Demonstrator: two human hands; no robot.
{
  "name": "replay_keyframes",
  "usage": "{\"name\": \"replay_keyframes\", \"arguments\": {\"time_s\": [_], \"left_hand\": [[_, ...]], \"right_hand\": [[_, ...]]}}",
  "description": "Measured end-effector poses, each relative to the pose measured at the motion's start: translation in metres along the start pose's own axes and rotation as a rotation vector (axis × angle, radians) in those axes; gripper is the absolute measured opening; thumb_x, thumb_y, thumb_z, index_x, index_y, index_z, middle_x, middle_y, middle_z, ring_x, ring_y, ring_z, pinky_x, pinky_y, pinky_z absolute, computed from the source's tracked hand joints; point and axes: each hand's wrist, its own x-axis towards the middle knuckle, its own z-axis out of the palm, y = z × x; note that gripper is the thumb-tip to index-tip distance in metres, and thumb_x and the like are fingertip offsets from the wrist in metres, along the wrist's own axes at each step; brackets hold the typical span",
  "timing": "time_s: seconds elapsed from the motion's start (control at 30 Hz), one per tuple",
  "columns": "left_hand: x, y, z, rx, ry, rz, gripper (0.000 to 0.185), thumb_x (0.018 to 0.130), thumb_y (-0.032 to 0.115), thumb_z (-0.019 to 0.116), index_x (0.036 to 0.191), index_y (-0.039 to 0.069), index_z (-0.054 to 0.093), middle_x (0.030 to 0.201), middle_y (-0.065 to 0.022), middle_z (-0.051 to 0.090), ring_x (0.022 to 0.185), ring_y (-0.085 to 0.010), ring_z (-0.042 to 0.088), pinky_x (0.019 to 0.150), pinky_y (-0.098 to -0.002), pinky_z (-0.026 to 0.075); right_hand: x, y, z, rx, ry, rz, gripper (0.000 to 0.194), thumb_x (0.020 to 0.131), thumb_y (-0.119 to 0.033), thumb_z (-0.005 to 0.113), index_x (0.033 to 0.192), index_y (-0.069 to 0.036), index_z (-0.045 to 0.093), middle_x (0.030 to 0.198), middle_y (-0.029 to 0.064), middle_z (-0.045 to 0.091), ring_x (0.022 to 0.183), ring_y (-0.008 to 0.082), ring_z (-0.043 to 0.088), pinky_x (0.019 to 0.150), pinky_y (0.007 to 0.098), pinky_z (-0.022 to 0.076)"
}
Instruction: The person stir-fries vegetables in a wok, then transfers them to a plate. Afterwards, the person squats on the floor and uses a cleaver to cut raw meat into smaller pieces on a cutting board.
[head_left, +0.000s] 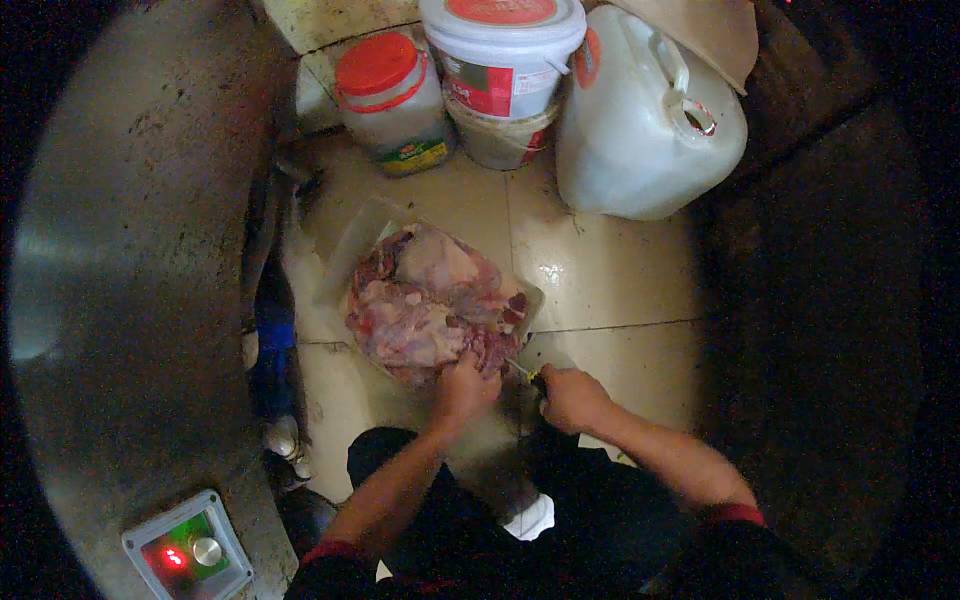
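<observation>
A pile of raw meat lies in a clear plastic tub or bag on the tiled floor in front of me. My left hand grips a piece of dark red meat at the pile's near edge. To the right of it, my right hand is closed around the dark and yellow handle of a tool with a thin metal shaft or blade, its far end at the meat. Whether that tool is a knife cannot be told. The fingertips of my left hand are partly hidden in the meat.
A red-lidded plastic jar, a white lidded bucket stacked on another container, and a white plastic jerrycan stand beyond the meat. A metal surface runs along the left, with a control box bearing a knob.
</observation>
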Motion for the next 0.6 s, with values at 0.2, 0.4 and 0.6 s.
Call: {"name": "replay_keyframes", "arguments": {"time_s": [0.2,0.4,0.6], "left_hand": [[-0.008,-0.031,0.028,-0.170,0.006,0.058,0.034,0.070,0.027,0.067,0.097,0.007,0.061,0.083,-0.0199,0.064,0.077,-0.0357,0.063,0.069,-0.0426,0.049],[-0.021,0.009,0.009,-0.346,0.005,0.026,0.030,0.069,0.008,0.066,0.098,0.002,0.060,0.081,-0.0083,0.065,0.071,-0.0189,0.061,0.065,-0.0347,0.050],[-0.044,0.035,-0.027,-0.727,0.075,-0.046,0.028,0.068,0.001,0.060,0.096,0.004,0.058,0.071,-0.0030,0.058,0.061,-0.0103,0.053,0.054,-0.0262,0.044]], "right_hand": [[-0.001,0.028,0.030,0.027,0.111,-0.051,0.031,0.073,-0.017,0.060,0.098,-0.002,0.051,0.079,0.0232,0.062,0.073,0.0405,0.062,0.065,0.0493,0.0504],[0.005,0.052,0.035,-0.056,0.193,-0.120,0.025,0.074,-0.013,0.057,0.095,-0.002,0.049,0.075,0.0216,0.061,0.068,0.0401,0.061,0.060,0.0479,0.0505],[-0.055,0.004,-0.082,-0.147,0.062,-0.212,0.034,0.075,-0.015,0.058,0.106,-0.001,0.050,0.086,0.0223,0.060,0.070,0.0391,0.062,0.061,0.0482,0.0506]]}}
